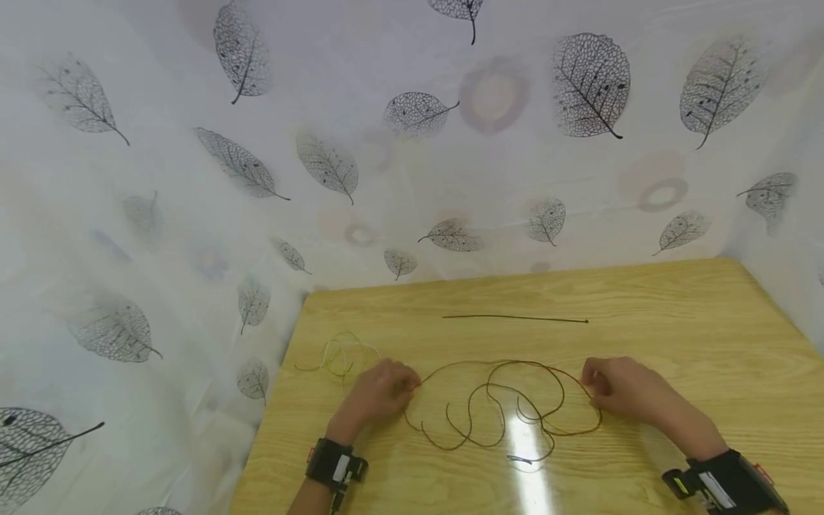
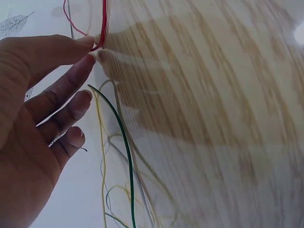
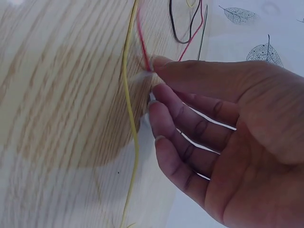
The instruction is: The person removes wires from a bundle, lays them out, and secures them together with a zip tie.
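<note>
Over the wooden table, my left hand [image 1: 380,392] pinches a thin red cord [image 2: 104,19] between thumb and index fingertip, its other fingers loosely curled. On the other side, my right hand [image 1: 627,390] pinches red cord [image 3: 143,45] at the thumb tip; the index fingertip is partly hidden behind the thumb. Between the hands lie tangled loops of thin dark cord [image 1: 471,422]. A yellow cord [image 3: 135,137] runs past the right fingertips. Below the left fingertips, a green cord [image 2: 125,135] hangs into view beside yellow and grey strands.
Beyond the hands lies a straight dark strand [image 1: 515,317] with a small knob at its right end. A pale yellow-green cord bundle [image 1: 331,352] sits left of the left hand. Leaf-printed curtain [image 1: 412,179] hangs behind the wooden table [image 1: 676,307].
</note>
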Demonstrator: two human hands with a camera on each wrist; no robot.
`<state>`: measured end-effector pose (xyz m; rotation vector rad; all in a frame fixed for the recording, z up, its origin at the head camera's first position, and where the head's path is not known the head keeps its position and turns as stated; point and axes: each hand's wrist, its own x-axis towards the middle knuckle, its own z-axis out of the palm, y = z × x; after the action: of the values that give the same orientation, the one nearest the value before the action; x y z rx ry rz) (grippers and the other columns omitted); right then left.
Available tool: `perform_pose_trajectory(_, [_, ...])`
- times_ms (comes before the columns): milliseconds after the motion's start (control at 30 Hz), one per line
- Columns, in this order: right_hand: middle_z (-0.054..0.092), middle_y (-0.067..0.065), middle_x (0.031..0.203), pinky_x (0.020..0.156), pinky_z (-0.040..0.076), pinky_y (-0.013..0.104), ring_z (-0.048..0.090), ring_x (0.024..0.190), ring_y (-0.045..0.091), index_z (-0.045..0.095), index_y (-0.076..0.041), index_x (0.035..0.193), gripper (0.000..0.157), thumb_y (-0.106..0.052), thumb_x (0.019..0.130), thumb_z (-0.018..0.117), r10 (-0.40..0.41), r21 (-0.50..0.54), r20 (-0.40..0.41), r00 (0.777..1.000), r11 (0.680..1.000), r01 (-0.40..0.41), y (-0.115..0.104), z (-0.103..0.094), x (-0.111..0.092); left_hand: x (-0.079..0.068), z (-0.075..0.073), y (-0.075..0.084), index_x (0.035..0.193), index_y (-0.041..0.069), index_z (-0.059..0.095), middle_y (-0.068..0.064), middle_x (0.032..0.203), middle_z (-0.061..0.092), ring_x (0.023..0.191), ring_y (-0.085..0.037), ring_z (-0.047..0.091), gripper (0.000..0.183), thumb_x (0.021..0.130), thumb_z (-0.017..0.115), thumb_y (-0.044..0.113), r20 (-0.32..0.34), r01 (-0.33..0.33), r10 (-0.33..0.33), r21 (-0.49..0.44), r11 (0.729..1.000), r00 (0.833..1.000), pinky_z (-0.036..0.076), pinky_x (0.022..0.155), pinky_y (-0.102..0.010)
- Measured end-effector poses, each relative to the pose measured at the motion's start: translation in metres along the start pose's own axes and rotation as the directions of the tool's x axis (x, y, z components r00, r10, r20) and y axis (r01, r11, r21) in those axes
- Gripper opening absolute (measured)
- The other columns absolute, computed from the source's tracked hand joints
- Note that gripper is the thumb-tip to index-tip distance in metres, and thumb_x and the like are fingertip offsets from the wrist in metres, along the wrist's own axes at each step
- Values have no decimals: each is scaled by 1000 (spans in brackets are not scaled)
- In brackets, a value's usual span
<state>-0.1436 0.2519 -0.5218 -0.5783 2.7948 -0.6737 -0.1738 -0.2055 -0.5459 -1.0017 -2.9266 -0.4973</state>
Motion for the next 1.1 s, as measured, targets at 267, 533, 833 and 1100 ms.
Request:
perform_pose_trajectory(267, [58,-9,71,56,48,29,53,64,7,64,-17,92,26,-16,73,83,-30,-16,-16,999,999,30,-9,3,7,-1,1,3,93,29,76,17,88,65,85,-5,56,7,86,74,27,11,-17,18,-22,1000,1000,52,73,-27])
perform_pose_trajectory(533, [60,-8,72,55,48,29,55,65,7,66,-17,90,19,-11,78,79,-45,-8,-14,999,999,45,-14,2,11,-1,0,7,90,28,77,16,88,64,82,-5,53,5,87,73,29,9,-22,22,-40,999,1000,51,71,-26])
perform_pose_trajectory(833, [59,-10,70,54,49,26,54,63,5,68,-17,87,16,-5,78,72,-105,-37,-51,993,994,103,-19,-3,15,1,0,8,93,29,76,19,87,62,82,-3,53,7,88,72,30,-7,-43,42,-59,997,999,51,71,-25])
perform_pose_trajectory(1100, [58,-12,71,53,48,24,53,63,3,70,-17,89,15,-4,80,68,-162,-38,-55,985,986,160,-26,-2,19,2,0,8,95,30,75,20,87,61,81,-2,52,8,88,71,30,2,-27,27,-75,997,1000,50,70,-24])
